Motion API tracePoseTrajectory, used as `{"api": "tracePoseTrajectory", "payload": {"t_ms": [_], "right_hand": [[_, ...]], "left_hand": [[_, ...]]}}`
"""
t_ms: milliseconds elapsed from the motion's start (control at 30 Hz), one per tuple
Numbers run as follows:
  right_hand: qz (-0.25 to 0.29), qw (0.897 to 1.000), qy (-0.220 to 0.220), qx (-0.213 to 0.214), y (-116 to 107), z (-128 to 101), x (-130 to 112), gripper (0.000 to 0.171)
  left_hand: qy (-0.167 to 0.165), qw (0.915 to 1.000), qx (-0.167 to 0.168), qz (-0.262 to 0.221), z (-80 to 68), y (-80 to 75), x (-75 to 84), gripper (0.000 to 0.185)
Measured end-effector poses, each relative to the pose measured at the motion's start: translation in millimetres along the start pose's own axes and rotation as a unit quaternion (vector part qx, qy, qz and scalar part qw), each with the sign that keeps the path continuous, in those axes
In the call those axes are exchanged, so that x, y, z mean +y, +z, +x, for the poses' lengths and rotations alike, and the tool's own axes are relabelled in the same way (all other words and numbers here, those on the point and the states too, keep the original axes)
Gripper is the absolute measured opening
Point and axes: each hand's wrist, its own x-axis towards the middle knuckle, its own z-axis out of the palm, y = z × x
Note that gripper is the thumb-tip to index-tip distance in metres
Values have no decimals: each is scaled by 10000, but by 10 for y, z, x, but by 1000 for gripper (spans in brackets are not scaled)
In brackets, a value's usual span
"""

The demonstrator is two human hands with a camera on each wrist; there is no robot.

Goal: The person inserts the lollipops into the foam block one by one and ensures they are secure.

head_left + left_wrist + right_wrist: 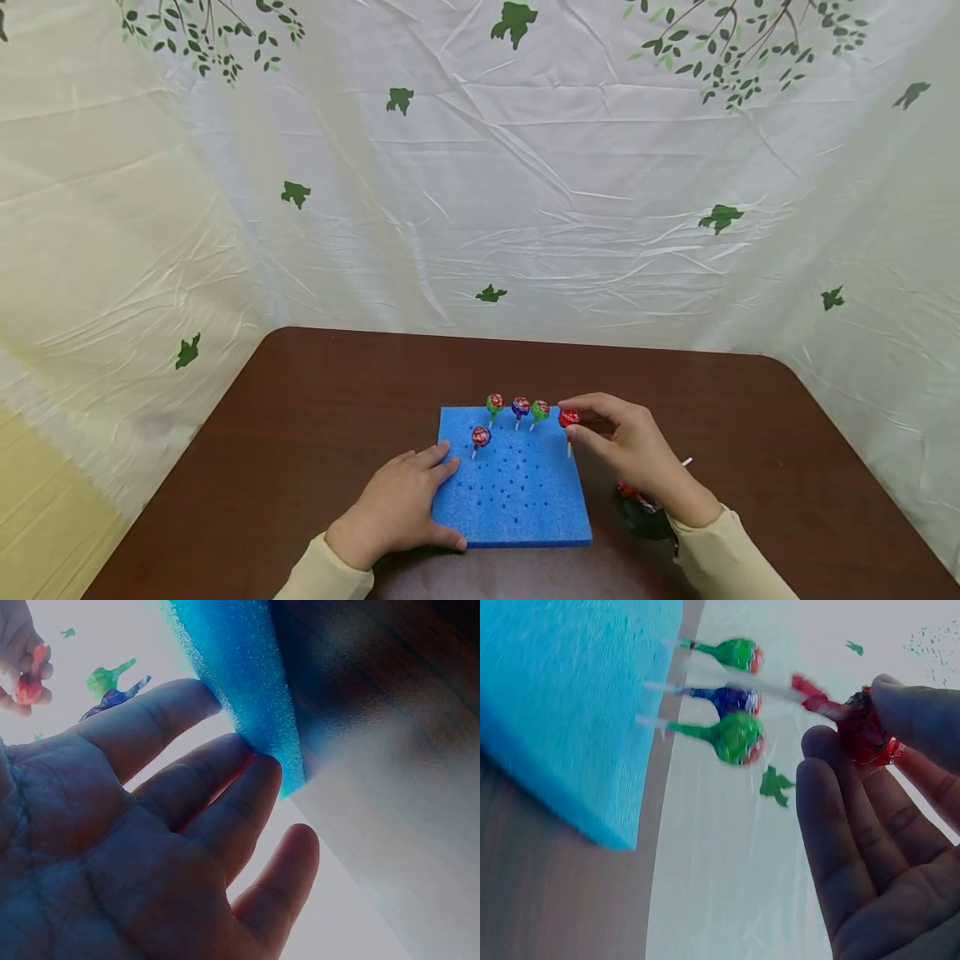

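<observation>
A blue foam board (525,508) full of small holes lies on the brown table (315,400). Three lollipops stand along its far edge: green (494,404), blue (521,407) and green (540,409). A red one (481,436) stands in front of them. My right hand (573,422) pinches a red lollipop (569,417) by its head over the board's far right corner, stick pointing down; I cannot tell if the stick is in the foam. My left hand (438,467) rests with straight fingers against the board's left edge (247,697). The right wrist view shows the pinched lollipop (862,735).
A dark heap with more red lollipops (637,498) lies on the table under my right wrist, and a white stick (684,461) pokes out beyond it. A leaf-printed white sheet (525,208) closes off the back and both sides of the table.
</observation>
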Motion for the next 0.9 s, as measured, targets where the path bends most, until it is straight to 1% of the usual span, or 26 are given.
{"api": "tracePoseTrajectory", "payload": {"t_ms": [200, 300, 467, 667, 900], "right_hand": [[38, 9998, -202, 80, 192, 105, -56, 35], [26, 9996, -223, 156, 299, 168, -93, 37], [-78, 9995, -253, 140, 442, 211, -129, 42], [-111, 9998, -116, 96, 548, 209, -136, 41], [-89, 9999, 52, -8, 602, 204, -152, 39]], "left_hand": [[-4, 10000, 1, -9, -2, 22, -9, 100], [-17, 10000, 1, -21, -5, 29, -10, 101], [-45, 10000, -4, -10, -6, 25, -7, 101], [-27, 10000, 12, -6, -3, 26, -7, 101], [-37, 10000, 25, -7, -12, 25, -5, 101]]}}
